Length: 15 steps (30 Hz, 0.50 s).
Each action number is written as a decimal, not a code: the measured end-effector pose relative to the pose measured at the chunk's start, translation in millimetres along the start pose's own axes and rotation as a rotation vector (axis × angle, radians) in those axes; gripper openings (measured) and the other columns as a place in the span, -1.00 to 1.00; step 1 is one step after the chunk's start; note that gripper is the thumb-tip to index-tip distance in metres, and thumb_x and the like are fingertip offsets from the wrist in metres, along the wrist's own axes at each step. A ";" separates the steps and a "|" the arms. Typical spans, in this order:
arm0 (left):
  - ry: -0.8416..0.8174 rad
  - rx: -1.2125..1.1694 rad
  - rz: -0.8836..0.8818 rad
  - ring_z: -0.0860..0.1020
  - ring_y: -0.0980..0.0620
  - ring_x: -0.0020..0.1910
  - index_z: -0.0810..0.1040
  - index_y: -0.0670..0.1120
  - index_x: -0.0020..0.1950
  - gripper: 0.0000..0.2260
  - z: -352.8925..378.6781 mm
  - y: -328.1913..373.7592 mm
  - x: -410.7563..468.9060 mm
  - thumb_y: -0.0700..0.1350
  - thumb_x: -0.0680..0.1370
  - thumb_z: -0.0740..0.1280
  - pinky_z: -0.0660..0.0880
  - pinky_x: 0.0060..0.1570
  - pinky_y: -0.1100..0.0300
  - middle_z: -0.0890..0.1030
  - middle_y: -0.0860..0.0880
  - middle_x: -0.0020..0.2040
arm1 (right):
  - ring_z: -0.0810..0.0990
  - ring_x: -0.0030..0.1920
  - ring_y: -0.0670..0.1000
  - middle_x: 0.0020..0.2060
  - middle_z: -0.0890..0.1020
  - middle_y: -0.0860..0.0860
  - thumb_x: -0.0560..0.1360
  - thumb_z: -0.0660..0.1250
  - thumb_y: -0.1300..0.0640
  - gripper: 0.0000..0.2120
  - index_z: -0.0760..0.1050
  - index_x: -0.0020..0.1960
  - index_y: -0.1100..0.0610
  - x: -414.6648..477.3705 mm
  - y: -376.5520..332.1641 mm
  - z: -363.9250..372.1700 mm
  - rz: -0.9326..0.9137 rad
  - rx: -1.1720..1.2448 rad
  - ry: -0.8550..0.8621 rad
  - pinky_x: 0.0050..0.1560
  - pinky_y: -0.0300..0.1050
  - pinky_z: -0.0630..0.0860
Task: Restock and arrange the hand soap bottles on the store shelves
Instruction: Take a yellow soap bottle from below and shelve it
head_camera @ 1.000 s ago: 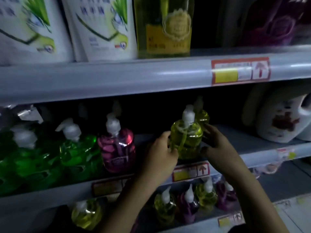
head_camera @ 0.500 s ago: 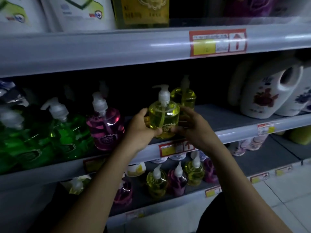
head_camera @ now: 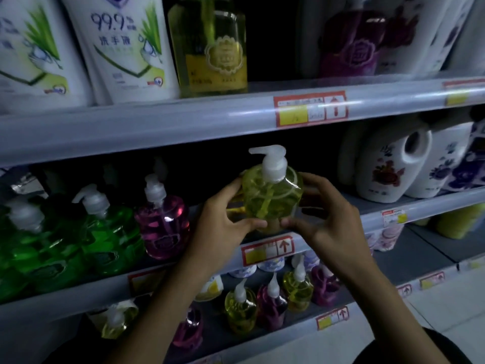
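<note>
Placement is the step you are carrying out. You are holding one round, clear plastic bottle of yellow hand soap (head_camera: 271,203) at the front of the grey middle shelf (head_camera: 420,208). It is just right of the clear pink soap bottle (head_camera: 162,224) and the clear green pump bottles (head_camera: 110,240) standing in the row. Your left hand (head_camera: 223,232) is wrapping its left flank and your right hand (head_camera: 328,222) its right flank. Both grips are clamped on it, thumbs nearly meeting under its lower front. The bottle is tipping slightly toward you, its white pump head (head_camera: 273,164) pointing left. You cannot tell whether its base is resting on the shelf, since your thumbs are covering it.

Next, as I judge it, you are going to need to stand it upright beside the pink one, level with the row's front, before letting go. The risk lies in nudging that pink neighbour, or in leaving the base hanging over the lip above the red-and-yellow price tag (head_camera: 267,249).

Compared with half a second ago, you are keeping the same two-sided hold, but the bottle is leaning more toward you. The second yellow bottle that was showing behind it is now hidden. A second ago the nozzle was not yet sticking out to the left.
</note>
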<state>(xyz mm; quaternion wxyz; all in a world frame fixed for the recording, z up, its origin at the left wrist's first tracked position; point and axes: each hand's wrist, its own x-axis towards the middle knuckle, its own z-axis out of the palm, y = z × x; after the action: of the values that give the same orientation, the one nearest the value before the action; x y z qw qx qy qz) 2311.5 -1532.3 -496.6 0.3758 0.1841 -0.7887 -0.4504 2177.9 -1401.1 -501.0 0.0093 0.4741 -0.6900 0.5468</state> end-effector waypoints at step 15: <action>0.360 0.476 0.561 0.37 0.20 0.29 0.03 0.10 0.55 -0.34 -6.1 163.7 71.5 0.09 0.53 0.27 0.41 0.16 0.32 0.38 0.12 0.35 | 0.59 0.16 0.07 0.17 0.58 0.09 0.50 0.25 -0.07 -0.45 0.36 0.43 0.13 122.5 -81.9 -45.4 -0.543 0.307 0.367 0.11 0.13 0.54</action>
<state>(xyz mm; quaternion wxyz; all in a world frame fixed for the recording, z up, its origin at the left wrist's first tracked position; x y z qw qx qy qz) 2277.5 -1494.6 -325.2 0.5630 0.1195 -0.8121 -0.0960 2142.0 -1441.5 -356.6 0.2065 0.5300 -0.4358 0.6975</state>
